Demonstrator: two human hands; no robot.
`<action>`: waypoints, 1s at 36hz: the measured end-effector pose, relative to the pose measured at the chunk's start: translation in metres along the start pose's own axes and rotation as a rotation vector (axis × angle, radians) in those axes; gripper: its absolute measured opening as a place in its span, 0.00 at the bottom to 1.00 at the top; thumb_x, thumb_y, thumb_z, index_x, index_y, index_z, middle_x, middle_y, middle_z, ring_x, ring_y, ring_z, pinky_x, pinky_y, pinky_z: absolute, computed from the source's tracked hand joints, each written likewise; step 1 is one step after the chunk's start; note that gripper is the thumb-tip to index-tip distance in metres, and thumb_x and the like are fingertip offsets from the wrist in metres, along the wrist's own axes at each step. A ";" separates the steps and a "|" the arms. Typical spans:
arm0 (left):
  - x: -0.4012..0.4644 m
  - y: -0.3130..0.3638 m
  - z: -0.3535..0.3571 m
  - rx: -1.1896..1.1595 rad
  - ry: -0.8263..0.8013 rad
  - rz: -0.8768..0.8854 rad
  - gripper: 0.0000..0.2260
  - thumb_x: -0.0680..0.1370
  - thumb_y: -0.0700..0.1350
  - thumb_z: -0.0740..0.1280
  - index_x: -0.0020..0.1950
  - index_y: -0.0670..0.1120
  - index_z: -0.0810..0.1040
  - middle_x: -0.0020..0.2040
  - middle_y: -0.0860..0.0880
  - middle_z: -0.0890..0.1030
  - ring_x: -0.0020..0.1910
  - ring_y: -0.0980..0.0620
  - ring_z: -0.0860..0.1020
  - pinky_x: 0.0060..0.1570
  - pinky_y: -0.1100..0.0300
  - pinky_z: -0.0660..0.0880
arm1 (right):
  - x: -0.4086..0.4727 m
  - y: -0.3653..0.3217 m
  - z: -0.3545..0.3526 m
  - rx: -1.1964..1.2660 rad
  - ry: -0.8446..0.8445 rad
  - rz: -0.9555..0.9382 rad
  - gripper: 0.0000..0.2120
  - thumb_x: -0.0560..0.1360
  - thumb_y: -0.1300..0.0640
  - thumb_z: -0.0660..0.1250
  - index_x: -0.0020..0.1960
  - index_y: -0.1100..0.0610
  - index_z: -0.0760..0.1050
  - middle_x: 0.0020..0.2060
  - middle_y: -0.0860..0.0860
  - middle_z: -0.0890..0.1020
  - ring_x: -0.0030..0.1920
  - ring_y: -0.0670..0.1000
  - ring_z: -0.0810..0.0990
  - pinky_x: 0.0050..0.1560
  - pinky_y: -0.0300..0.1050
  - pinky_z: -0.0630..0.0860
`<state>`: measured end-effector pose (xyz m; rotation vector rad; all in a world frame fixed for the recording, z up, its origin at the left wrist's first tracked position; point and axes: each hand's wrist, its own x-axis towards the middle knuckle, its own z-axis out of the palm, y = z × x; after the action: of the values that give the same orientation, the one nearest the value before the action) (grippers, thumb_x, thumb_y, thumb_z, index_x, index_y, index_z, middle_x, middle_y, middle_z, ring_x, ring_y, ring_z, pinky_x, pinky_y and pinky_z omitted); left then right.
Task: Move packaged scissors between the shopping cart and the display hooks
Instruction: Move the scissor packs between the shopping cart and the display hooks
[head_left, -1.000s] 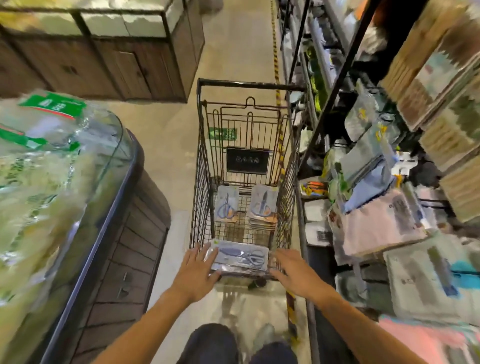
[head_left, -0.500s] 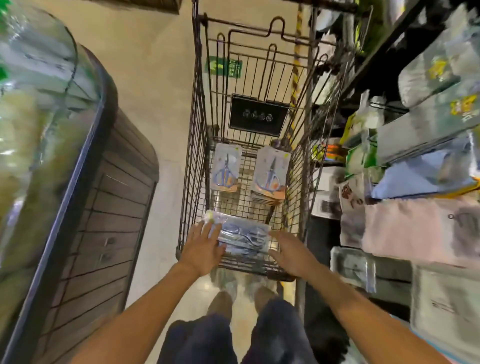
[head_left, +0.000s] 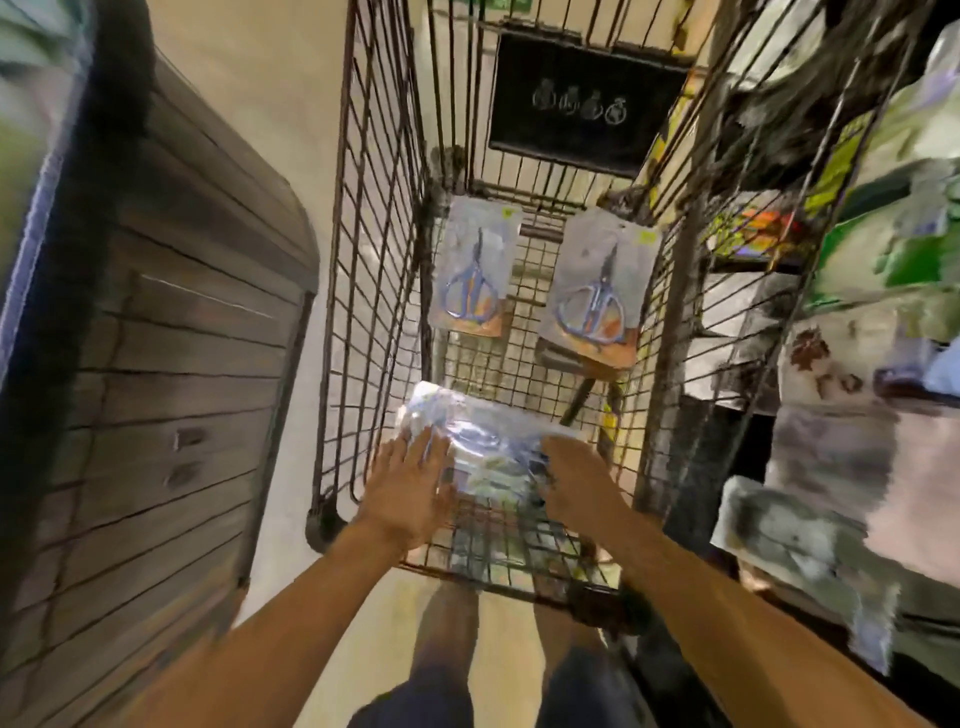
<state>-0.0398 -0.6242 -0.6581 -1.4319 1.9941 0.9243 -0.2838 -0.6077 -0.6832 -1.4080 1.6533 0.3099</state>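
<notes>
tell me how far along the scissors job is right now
Two scissors packs, one at far left and one at far right, lie on the shopping cart floor. In hand: a stack of packs at the near end, between left hand and right hand. Direction and remainder are unclear.

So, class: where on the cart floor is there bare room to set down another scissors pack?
Bare mesh lies between the two far packs and the near stack under both hands. The near end is crowded.

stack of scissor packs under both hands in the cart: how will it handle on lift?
The stack of scissor packs looks glossy, so probably slippery and apt to shear apart. Likely stiff, card-backed like the pack farther in. The left hand lies flat on it.
</notes>
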 end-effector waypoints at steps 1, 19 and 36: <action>0.003 -0.001 0.003 -0.016 0.007 0.005 0.43 0.71 0.64 0.32 0.82 0.47 0.50 0.82 0.43 0.52 0.81 0.40 0.47 0.78 0.47 0.44 | 0.006 0.001 0.005 0.003 0.003 -0.016 0.28 0.76 0.59 0.68 0.75 0.59 0.66 0.71 0.57 0.71 0.71 0.58 0.70 0.71 0.49 0.66; 0.021 -0.002 -0.002 -0.179 0.111 0.009 0.26 0.83 0.51 0.59 0.80 0.50 0.57 0.79 0.46 0.61 0.79 0.46 0.54 0.77 0.53 0.53 | 0.051 0.018 0.025 -0.098 0.133 -0.012 0.34 0.67 0.45 0.79 0.68 0.50 0.70 0.64 0.54 0.74 0.66 0.57 0.71 0.64 0.51 0.74; -0.007 0.007 -0.051 -0.848 0.204 -0.038 0.26 0.82 0.48 0.65 0.78 0.52 0.62 0.72 0.53 0.69 0.68 0.54 0.71 0.56 0.74 0.69 | 0.004 -0.003 -0.036 0.491 0.161 -0.018 0.09 0.83 0.54 0.62 0.62 0.47 0.75 0.51 0.43 0.82 0.50 0.47 0.81 0.50 0.46 0.77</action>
<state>-0.0454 -0.6578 -0.6189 -2.0474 1.7592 1.7976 -0.2979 -0.6360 -0.6659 -1.0929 1.6968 -0.2176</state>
